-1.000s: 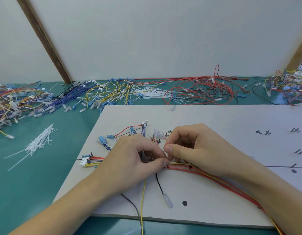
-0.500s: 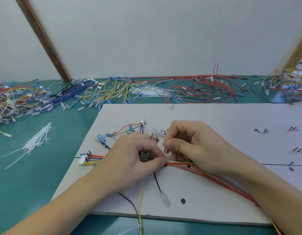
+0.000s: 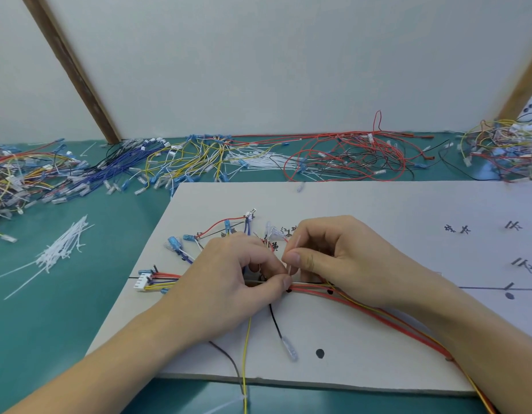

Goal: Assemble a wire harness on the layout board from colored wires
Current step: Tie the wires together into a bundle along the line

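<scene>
A white layout board (image 3: pixel 378 210) with black marks lies on the green table. Across it runs a wire bundle (image 3: pixel 357 300) of red and yellow wires, ending left in a white connector (image 3: pixel 142 281). My left hand (image 3: pixel 226 279) pinches the bundle at its middle. My right hand (image 3: pixel 339 258) touches it from the right, thumb and forefinger shut on a thin white cable tie (image 3: pixel 289 258) that stands up over the bundle. A yellow wire (image 3: pixel 246 348) and a black wire (image 3: pixel 276 324) hang toward the front edge.
Loose white cable ties (image 3: pixel 60 252) lie on the table to the left. Heaps of coloured wires (image 3: pixel 181 162) line the back wall, with red ones (image 3: pixel 348 156) in the middle and another heap (image 3: pixel 503 150) at far right. Blue terminals (image 3: pixel 173 243) fan out behind my left hand.
Both hands stay on the bundle's middle. My right hand's thumb and forefinger have shifted slightly on the cable tie; the view has dipped a little.
</scene>
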